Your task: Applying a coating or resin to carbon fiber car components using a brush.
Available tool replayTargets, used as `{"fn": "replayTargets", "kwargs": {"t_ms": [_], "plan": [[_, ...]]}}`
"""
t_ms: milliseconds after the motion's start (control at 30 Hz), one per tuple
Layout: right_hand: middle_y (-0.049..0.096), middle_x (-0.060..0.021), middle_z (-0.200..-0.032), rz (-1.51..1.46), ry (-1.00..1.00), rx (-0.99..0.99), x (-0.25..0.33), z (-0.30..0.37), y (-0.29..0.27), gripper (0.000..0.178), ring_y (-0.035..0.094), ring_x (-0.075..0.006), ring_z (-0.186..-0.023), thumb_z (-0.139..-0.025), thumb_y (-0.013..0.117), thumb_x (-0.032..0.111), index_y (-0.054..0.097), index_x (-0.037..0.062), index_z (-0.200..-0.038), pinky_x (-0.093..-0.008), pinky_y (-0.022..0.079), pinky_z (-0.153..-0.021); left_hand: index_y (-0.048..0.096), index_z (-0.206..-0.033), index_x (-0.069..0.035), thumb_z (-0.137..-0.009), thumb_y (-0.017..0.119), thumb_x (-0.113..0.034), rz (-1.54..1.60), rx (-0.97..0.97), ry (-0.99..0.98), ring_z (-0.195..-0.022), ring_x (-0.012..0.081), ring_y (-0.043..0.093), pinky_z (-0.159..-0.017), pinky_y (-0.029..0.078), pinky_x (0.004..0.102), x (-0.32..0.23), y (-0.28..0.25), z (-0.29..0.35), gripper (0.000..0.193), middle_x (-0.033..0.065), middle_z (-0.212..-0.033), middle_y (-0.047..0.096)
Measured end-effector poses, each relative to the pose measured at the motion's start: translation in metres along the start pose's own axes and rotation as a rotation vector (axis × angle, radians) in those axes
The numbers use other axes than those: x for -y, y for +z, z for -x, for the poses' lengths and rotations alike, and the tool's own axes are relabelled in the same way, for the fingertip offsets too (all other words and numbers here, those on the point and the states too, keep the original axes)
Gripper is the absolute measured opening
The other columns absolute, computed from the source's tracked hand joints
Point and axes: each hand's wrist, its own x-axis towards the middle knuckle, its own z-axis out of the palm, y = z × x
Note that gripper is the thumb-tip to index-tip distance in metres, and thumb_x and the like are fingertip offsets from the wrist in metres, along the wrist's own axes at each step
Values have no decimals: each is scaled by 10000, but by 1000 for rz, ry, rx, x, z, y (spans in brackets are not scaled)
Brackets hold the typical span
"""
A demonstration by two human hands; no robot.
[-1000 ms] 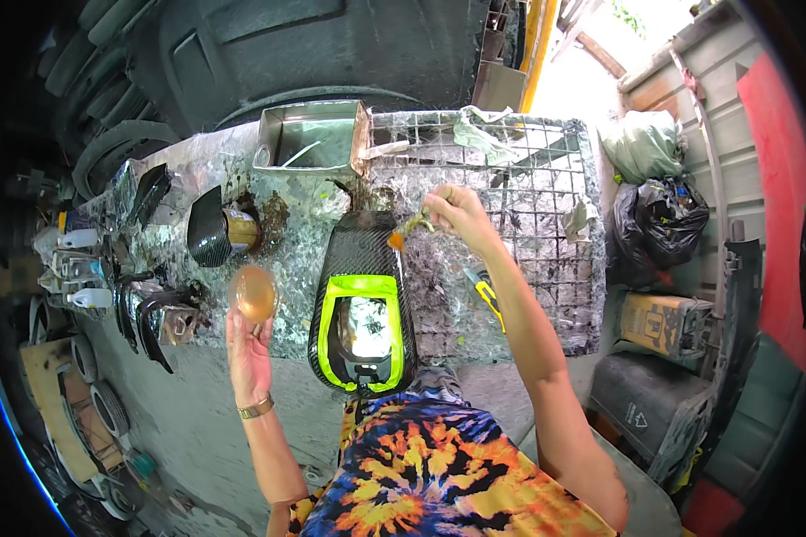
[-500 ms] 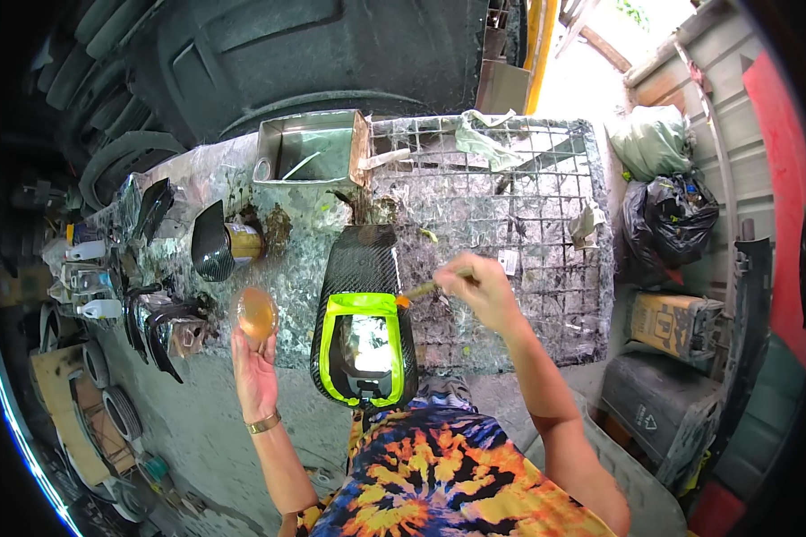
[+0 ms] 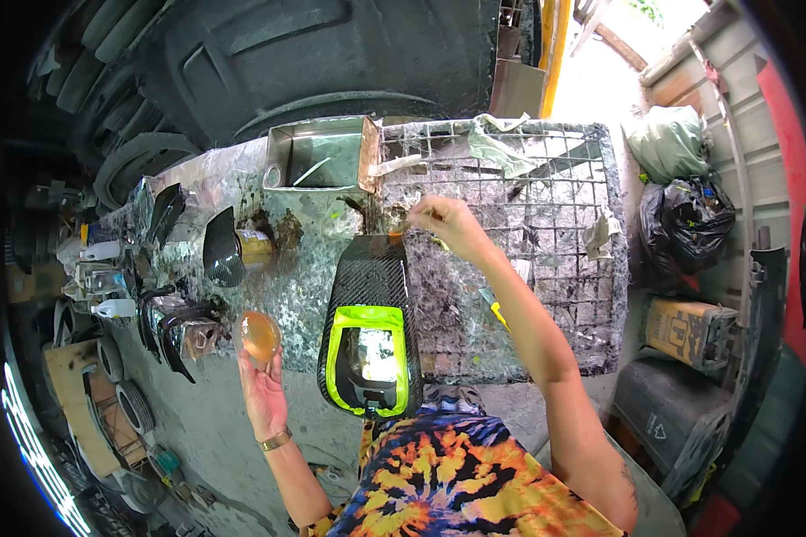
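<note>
My left hand [image 3: 264, 392] is wrapped round the base of a clear cup [image 3: 258, 336] holding amber-orange liquid, to the left of the panel. My right hand [image 3: 442, 224] pinches a small brush, mostly hidden by the fingers; its orange tip [image 3: 396, 236] is at the far end of a carbon-fibre panel [image 3: 367, 276]. Bright green tape or film [image 3: 335, 365] borders the window opening in the panel's near half. The panel's near end reaches over the bench edge close to my shirt.
A metal box tray [image 3: 331, 161] with a white stick inside stands at the back. Wire mesh [image 3: 546, 268] covers the bench's right side. Curved black carbon pieces [image 3: 222, 249] lie to the left beside a can [image 3: 256, 245]. Bags [image 3: 681, 215] hang or sit at the right.
My right hand has moved away from me with the brush, from beside the green border to the panel's far end. The left hand still holds the cup; the whole view has shifted slightly.
</note>
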Motion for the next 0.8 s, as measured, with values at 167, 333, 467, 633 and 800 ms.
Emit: {"fn": "replayTargets", "kwargs": {"t_ms": [167, 333, 467, 633, 800], "plan": [[556, -25, -637, 28, 66, 78, 67, 19, -18, 121, 472, -78, -595, -853, 629, 158, 628, 37, -855, -260, 391, -538, 361, -1338, -55, -934, 509, -302, 22, -43, 35, -1100, 237, 540, -932, 464, 282, 0, 0, 0, 496, 116, -1273, 487], [544, 12, -603, -203, 171, 136, 70, 5, -20, 197, 454, -55, -544, -871, 612, 183, 597, 23, -758, -243, 371, -478, 355, -1337, -57, -927, 524, -300, 49, -27, 37, -1097, 238, 542, -922, 474, 277, -1, 9, 3, 506, 125, -1269, 486], [555, 1, -612, -88, 213, 172, 42, -19, -3, 201, 464, -67, -544, -872, 613, 186, 596, 11, -774, -242, 376, -488, 352, -1335, -63, -924, 531, -298, 83, -77, 44, -1102, 238, 541, -912, 482, 275, 2, 3, 11, 507, 131, -1260, 492], [562, -52, -613, 160, 142, -47, 44, -27, -10, 158, 515, -116, -547, -877, 594, 161, 601, 16, -814, -268, 417, -524, 352, -1333, -68, -925, 531, -295, 113, -106, 35, -1110, 218, 535, -920, 477, 282, 8, -7, 17, 500, 109, -1267, 490], [592, -94, -729, 341, -287, 170, 105, 43, 7, 103, 608, -263, -676, -852, 602, 147, 608, 50, -888, -335, 478, -621, 362, -1315, -73, -926, 531, -281, 153, -145, 32, -1101, 185, 539, -930, 473, 286, 12, -15, 19, 472, 80, -1273, 486]]}}
